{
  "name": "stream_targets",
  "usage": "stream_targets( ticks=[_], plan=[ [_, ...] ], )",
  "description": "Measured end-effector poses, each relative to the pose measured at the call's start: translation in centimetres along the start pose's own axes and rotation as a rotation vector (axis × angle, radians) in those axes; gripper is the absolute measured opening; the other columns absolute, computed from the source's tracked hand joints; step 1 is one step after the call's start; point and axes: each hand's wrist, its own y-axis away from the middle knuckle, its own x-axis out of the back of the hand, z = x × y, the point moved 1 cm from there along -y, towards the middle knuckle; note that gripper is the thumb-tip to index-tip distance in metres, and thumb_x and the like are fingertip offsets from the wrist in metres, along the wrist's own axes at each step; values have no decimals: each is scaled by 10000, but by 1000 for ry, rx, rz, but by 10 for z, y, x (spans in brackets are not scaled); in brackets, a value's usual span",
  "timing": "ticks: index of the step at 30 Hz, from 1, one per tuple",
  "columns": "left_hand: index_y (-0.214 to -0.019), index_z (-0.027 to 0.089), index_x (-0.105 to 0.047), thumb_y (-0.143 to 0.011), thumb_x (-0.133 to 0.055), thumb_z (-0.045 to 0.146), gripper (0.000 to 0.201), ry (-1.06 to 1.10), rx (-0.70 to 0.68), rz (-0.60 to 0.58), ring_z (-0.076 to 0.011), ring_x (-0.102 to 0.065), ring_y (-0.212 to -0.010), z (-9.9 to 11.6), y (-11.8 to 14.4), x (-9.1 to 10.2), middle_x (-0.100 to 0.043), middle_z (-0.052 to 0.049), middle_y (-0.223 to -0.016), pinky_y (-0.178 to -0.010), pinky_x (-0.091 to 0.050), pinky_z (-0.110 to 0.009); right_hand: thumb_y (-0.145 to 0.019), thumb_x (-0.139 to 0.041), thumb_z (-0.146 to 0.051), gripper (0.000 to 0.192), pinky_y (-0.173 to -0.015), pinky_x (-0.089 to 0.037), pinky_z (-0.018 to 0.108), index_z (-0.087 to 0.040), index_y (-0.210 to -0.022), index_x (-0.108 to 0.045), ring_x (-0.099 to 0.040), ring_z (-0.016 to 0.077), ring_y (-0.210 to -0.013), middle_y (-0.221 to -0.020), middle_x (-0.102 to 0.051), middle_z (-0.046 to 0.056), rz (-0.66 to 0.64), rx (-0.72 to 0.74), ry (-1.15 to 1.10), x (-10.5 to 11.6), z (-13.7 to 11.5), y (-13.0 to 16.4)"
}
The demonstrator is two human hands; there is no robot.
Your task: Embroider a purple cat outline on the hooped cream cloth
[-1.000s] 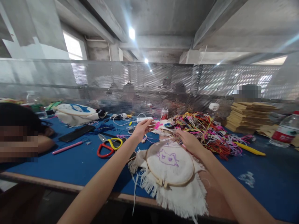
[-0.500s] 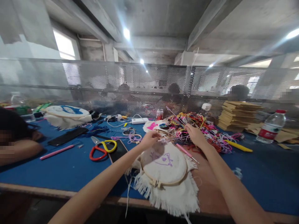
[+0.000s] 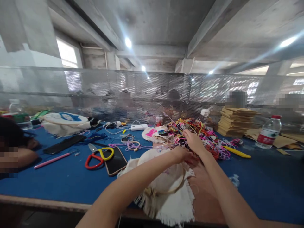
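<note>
An embroidery hoop (image 3: 163,191) with frayed white cloth (image 3: 177,205) lies at the table's front edge, tilted toward me; purple stitching on it is mostly covered by my left arm. My left hand (image 3: 180,154) reaches across the hoop to its far right side, its fingertips largely hidden near the yarn. Just beyond it, my right hand (image 3: 193,140) is closed in a pinch at the near edge of the tangled coloured yarn (image 3: 201,126). What the pinch holds is too small to make out. A thin pale strip rises from the pile near those fingers.
Red-and-yellow scissors (image 3: 99,158), a phone (image 3: 116,161) and a pink punch needle (image 3: 51,161) lie left. A yellow-handled tool (image 3: 237,152), a water bottle (image 3: 268,133) and stacked brown packets (image 3: 235,122) are right. Another person's arm (image 3: 20,158) rests at far left.
My left hand has moved right across the hoop, to where a pink punch needle lay; that tool is now hidden. My right hand stays by the yarn. The view has shifted slightly.
</note>
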Motion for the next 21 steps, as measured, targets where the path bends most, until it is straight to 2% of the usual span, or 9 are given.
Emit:
stream_targets(
  ticks=[3, 5, 7, 10, 12, 14, 16, 18, 21],
  plan=[
    [-1189, 254, -542, -826, -466, 90, 405, -114, -97, -49, -213, -511, -1103, 4, 15, -1, -608, -75, -1149, -971, -328, -369, -929, -249, -264, 291, -600, -307, 245, -200, -910, -532, -595, 194, -727, -791, -656, 66, 24, -14, -17, 3, 3, -1],
    [-1257, 211, -459, -859, -427, 136, 406, -287, -148, -36, -225, -512, -1072, 4, 27, -3, -586, -106, -1148, -927, -362, -367, -929, -251, -264, 286, -609, -310, 244, -203, -901, -530, -594, 190, -739, -808, -657, 65, 39, -9, -36, 3, 6, -2],
    [-1177, 158, -496, -864, -440, 192, 320, -398, -65, -25, -222, -526, -1019, -1, 33, -6, -587, -111, -1094, -875, -399, -341, -927, -257, -261, 278, -608, -308, 244, -204, -905, -529, -593, 190, -739, -807, -657, 64, 42, -6, -45, 2, 8, -2],
    [-1085, 119, -507, -848, -480, 244, 269, -449, 113, 3, -204, -545, -958, -15, 28, -9, -563, -119, -1080, -782, -438, -298, -923, -266, -265, 272, -596, -300, 245, -203, -904, -530, -592, 195, -722, -776, -654, 62, 29, -11, -35, 1, 7, -3],
    [-1028, 108, -532, -822, -522, 246, 249, -458, 149, -2, -201, -566, -905, -23, 18, -9, -577, -130, -1045, -733, -445, -287, -921, -266, -272, 271, -595, -301, 245, -205, -892, -527, -592, 197, -718, -766, -651, 60, 20, -10, -38, 0, 6, -3],
    [-892, 108, -588, -787, -575, 265, 189, -469, 135, -31, -213, -587, -839, -25, 8, -7, -619, -135, -934, -705, -443, -293, -916, -267, -268, 265, -603, -310, 244, -207, -883, -523, -592, 196, -727, -777, -649, 60, 18, -2, -52, 0, 5, -2],
    [-804, 115, -610, -774, -592, 250, 139, -481, 108, -43, -219, -598, -793, -20, 4, -3, -641, -139, -852, -696, -436, -303, -910, -261, -266, 267, -610, -318, 246, -209, -877, -521, -590, 195, -728, -784, -646, 61, 19, 2, -59, 0, 6, -2],
    [-882, 121, -611, -810, -531, 193, 129, -490, 55, -10, -219, -599, -842, -7, 9, 5, -646, -146, -908, -755, -422, -319, -908, -249, -276, 282, -607, -324, 250, -208, -871, -520, -587, 198, -717, -774, -642, 62, 23, 1, -62, 1, 9, -2],
    [-1011, 178, -578, -879, -399, 179, 222, -470, -53, 54, -185, -572, -940, 13, 36, 25, -644, -99, -965, -874, -375, -304, -902, -237, -294, 298, -601, -331, 256, -204, -860, -518, -584, 205, -699, -740, -633, 63, 45, -1, -82, 4, 15, -3]
  ],
)
